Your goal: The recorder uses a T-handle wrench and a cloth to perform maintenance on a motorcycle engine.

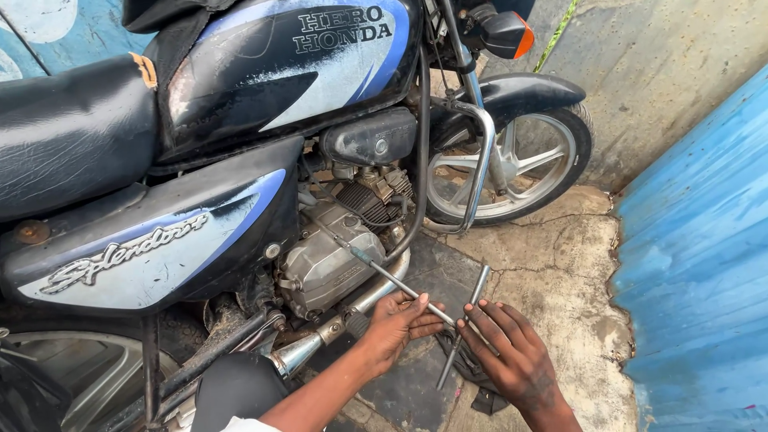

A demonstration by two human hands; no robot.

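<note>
Person's body as seen from above. Left hand (pixel 398 322) and right hand (pixel 512 352): both bare, without gloves, rings or watch. Forearms bare to the frame's lower edge. A dark-clad knee (pixel 236 390) shows at bottom, beside a sliver of white cloth (pixel 240 425).

Engine (pixel 328 264) and exhaust pipe (pixel 320 340) block left; concrete floor (pixel 560 264) open right.
</note>
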